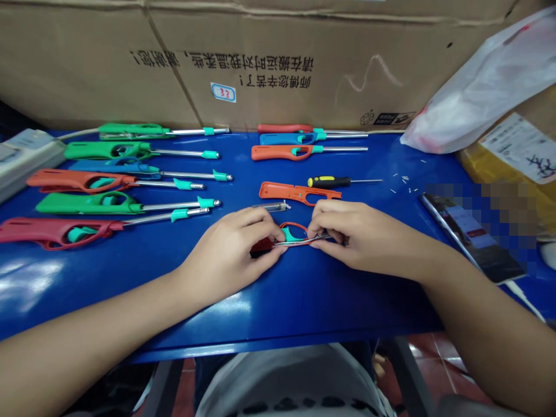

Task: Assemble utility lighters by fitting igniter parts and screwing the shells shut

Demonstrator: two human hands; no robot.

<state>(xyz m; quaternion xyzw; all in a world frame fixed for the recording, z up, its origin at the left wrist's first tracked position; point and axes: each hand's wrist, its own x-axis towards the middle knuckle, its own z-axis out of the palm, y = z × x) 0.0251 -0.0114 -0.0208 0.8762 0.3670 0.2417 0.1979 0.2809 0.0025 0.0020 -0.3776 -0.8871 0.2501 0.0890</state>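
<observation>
Between my hands is a partly open red gas lighter (300, 243) with a teal trigger (292, 235) and a thin wire or rod along its edge. My left hand (232, 246) pinches its handle end, the fingers covering much of it. At the front end my right hand (360, 234) closes thumb and fingers around the lighter. Just behind the left hand lies a clear tube-like part (274, 207) with a metal tip. An orange handle half (282, 190) rests beyond the hands, beside a black and yellow screwdriver (329, 182).
Several assembled lighters (93, 202) lie in a row at left; three more (278, 152) lie at the back. Small screws or pins (405, 178) are scattered right of the screwdriver. A phone (473, 237), plastic bag (482, 87) and large cardboard box (260, 52) border the blue table (278, 307).
</observation>
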